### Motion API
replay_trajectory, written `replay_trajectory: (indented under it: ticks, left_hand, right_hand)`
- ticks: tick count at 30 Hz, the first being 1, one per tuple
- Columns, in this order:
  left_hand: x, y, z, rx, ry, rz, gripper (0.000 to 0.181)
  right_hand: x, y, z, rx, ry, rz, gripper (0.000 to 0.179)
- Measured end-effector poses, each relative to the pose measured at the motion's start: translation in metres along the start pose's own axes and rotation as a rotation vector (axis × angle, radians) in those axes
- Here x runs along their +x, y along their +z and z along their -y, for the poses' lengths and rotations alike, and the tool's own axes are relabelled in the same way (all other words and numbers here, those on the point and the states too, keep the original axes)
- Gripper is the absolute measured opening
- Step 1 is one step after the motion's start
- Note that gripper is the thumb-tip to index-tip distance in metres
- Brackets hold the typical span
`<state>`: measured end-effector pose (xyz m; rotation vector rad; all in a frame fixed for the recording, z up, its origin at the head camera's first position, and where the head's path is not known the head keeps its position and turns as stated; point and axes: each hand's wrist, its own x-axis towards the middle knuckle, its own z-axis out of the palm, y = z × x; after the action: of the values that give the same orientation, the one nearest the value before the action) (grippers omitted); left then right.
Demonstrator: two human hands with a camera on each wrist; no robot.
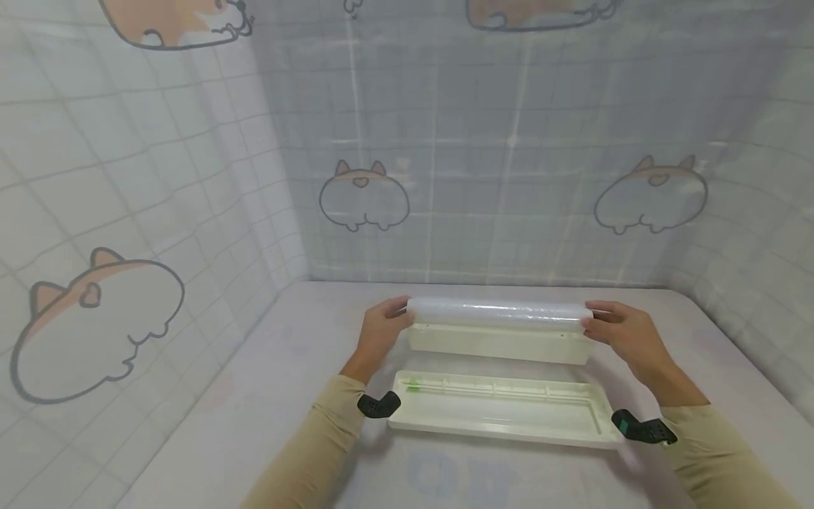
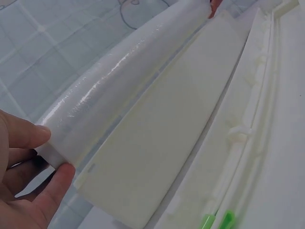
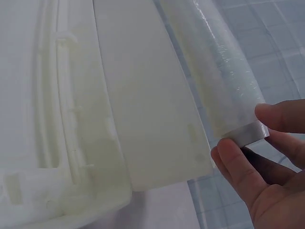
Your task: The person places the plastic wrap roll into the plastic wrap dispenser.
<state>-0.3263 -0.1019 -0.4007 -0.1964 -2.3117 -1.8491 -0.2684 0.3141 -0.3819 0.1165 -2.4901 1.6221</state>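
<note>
A shiny roll of plastic wrap (image 1: 499,312) is held level by its two ends. My left hand (image 1: 383,326) grips the left end, thumb and fingers at the rim of the tube. At the other end, my right hand (image 1: 626,336) pinches the roll in the same way; the tube's bare edge shows in the right wrist view. Just below and in front of the roll stands a long cream box (image 1: 499,344), its inside hidden from view. Nearer to me lies a cream lid (image 1: 502,412), inner side up, with a rail and a green slider (image 2: 208,221).
The pale table (image 1: 286,396) carries the box and lid. Curtains with a grid and dog pattern (image 1: 470,141) stand at the back and both sides. A black wrist camera mount (image 1: 379,405) sits by the lid's left end, another (image 1: 644,428) by its right.
</note>
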Motion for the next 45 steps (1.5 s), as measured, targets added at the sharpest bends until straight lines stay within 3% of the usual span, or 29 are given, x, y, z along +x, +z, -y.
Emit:
replay_trajectory:
  ticks: [8,20,31,45]
  left_hand:
    - [0.004,-0.003,0.006,-0.063,-0.005,0.017,0.043]
    - [0.007,0.002,0.001,-0.152,-0.031,0.044,0.040]
    - [0.009,0.001,-0.002,-0.142,-0.099,0.023,0.039]
    - [0.011,0.002,0.002,-0.141,-0.130,0.016,0.037]
  right_hand:
    - [0.004,0.002,0.000,-0.066,0.028,0.021,0.062]
    - [0.006,0.000,0.000,-0.086,0.057,0.027,0.064]
    - [0.006,-0.001,0.005,-0.045,0.058,0.040,0.063]
    - [0.007,-0.001,0.004,-0.076,0.091,0.053,0.064]
